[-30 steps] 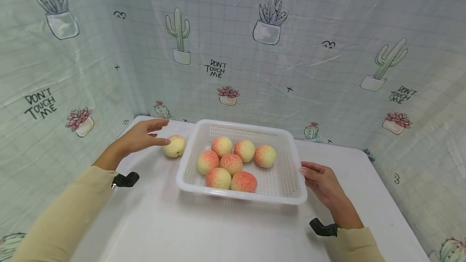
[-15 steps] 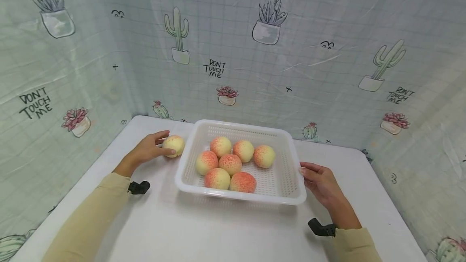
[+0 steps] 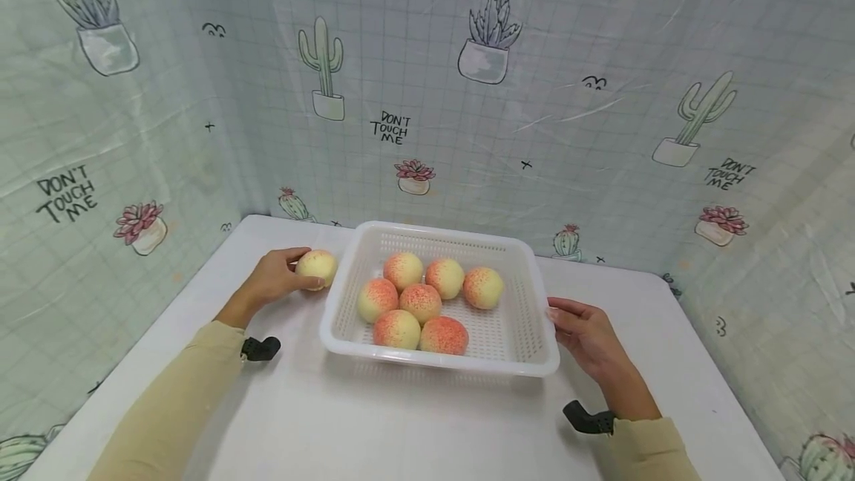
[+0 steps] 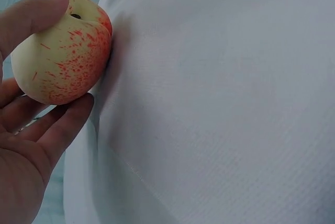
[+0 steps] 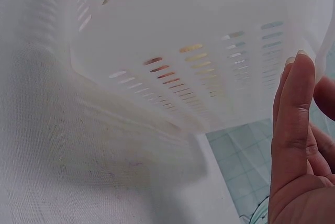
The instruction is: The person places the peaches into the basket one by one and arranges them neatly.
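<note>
My left hand [image 3: 275, 273] grips a yellow peach with red speckles [image 3: 317, 269], beside the left end of a white plastic basket [image 3: 514, 347]. In the left wrist view the thumb lies over the top of that peach [image 4: 68, 62], near its dark stem hole, and the fingers curl under the other side. The peach appears to rest on the white table. Several red and yellow peaches [image 3: 421, 303] lie inside the basket. My right hand [image 3: 588, 336] holds the basket's right rim, its fingers [image 5: 294, 114] against the outer wall and the thumb at the rim.
A white cloth [image 3: 334, 421] covers the table under the basket. Fabric walls printed with cacti [image 3: 414, 95] stand close behind and at both sides. Black wrist cameras [image 3: 588, 418] stick out from both wrists.
My left hand has come down and right onto the lone peach, and its fingers have closed round it. The right hand stays at the basket's rim, and the basket has not visibly moved.
</note>
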Action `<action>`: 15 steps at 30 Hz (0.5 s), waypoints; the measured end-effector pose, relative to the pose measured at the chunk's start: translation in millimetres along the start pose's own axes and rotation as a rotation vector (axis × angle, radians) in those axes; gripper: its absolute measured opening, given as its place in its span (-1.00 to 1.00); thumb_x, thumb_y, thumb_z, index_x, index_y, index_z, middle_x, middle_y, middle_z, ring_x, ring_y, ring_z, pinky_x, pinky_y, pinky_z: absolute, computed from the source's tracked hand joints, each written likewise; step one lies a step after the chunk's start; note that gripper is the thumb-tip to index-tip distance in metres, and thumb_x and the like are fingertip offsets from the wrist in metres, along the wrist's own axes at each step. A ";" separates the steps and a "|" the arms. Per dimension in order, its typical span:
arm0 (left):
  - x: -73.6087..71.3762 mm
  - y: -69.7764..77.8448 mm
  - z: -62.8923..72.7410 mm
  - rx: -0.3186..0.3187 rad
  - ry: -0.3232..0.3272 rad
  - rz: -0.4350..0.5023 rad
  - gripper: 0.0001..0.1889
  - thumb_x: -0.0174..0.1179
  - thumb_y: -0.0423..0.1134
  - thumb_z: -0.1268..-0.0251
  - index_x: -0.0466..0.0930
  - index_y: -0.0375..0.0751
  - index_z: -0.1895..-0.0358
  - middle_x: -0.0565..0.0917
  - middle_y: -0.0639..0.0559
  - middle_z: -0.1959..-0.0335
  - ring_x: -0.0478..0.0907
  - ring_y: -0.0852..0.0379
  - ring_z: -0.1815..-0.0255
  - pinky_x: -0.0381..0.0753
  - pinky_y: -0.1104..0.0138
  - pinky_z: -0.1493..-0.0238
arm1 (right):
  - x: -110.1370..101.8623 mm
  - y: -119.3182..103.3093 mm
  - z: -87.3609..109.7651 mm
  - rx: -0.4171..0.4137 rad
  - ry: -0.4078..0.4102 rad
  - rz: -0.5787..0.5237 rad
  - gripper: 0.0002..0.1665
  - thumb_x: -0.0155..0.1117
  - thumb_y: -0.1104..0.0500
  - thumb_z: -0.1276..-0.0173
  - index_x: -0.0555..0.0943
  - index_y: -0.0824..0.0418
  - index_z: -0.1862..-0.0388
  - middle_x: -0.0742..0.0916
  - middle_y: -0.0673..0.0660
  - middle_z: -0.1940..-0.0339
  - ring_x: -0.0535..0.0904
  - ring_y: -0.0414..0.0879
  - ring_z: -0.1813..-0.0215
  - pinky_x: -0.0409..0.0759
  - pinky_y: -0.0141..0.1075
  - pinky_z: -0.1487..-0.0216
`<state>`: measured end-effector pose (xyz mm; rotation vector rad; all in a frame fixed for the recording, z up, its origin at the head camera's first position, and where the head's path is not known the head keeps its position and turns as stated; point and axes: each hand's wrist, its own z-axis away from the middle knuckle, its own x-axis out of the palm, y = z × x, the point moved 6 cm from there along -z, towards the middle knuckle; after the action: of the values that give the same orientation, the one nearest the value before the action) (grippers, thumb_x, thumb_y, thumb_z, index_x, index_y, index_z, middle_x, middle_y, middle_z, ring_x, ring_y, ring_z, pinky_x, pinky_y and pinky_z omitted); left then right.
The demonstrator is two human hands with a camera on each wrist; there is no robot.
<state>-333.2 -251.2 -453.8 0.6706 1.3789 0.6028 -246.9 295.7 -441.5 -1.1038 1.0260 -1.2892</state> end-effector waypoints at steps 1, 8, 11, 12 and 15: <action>-1.1 0.2 1.0 0.001 0.010 0.003 0.01 0.55 0.08 -0.13 0.29 -0.37 -0.55 0.55 -0.38 -0.39 0.60 -0.25 -0.27 0.71 0.07 -0.13 | 0.2 0.6 0.0 0.001 0.000 0.002 -0.78 0.39 0.12 -0.49 0.78 -0.02 -0.06 0.84 -0.19 0.08 0.81 -0.19 0.04 0.78 -0.38 -0.10; -19.7 12.8 10.8 0.049 0.053 0.053 -0.04 0.58 0.06 -0.10 0.37 -0.31 -0.52 0.57 -0.33 -0.40 0.59 -0.29 -0.33 0.71 0.13 -0.10 | 1.9 -1.0 0.1 -0.005 -0.009 0.006 -0.81 0.37 0.13 -0.50 0.78 0.00 -0.04 0.84 -0.18 0.11 0.80 -0.19 0.08 0.78 -0.40 -0.02; -30.0 20.3 14.7 0.051 0.064 0.050 -0.05 0.59 0.06 -0.09 0.38 -0.30 -0.50 0.54 -0.32 -0.42 0.56 -0.31 -0.37 0.73 0.00 -0.17 | 1.7 -1.2 -0.3 -0.007 -0.019 0.020 -0.79 0.37 0.11 -0.50 0.77 0.01 -0.06 0.84 -0.19 0.10 0.79 -0.21 0.08 0.78 -0.40 -0.02; -33.0 23.5 15.9 0.050 0.067 0.048 -0.05 0.59 0.06 -0.09 0.38 -0.29 -0.50 0.53 -0.31 -0.43 0.55 -0.32 -0.38 0.73 -0.04 -0.19 | 1.5 -1.2 -0.5 -0.008 -0.021 0.018 -0.78 0.37 0.11 -0.50 0.76 0.01 -0.07 0.84 -0.19 0.10 0.79 -0.21 0.08 0.78 -0.41 -0.02; -40.3 32.9 17.6 0.060 0.074 0.044 -0.06 0.60 0.05 -0.08 0.38 -0.28 -0.49 0.51 -0.30 -0.44 0.52 -0.34 -0.40 0.70 -0.13 -0.25 | 0.0 0.0 -1.1 -0.005 -0.016 0.013 -0.77 0.37 0.11 -0.50 0.76 0.02 -0.09 0.84 -0.20 0.10 0.79 -0.21 0.08 0.78 -0.41 -0.02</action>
<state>-319.8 -259.8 -401.2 0.7344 1.4588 0.6281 -248.0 295.6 -441.8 -1.1082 1.0236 -1.2659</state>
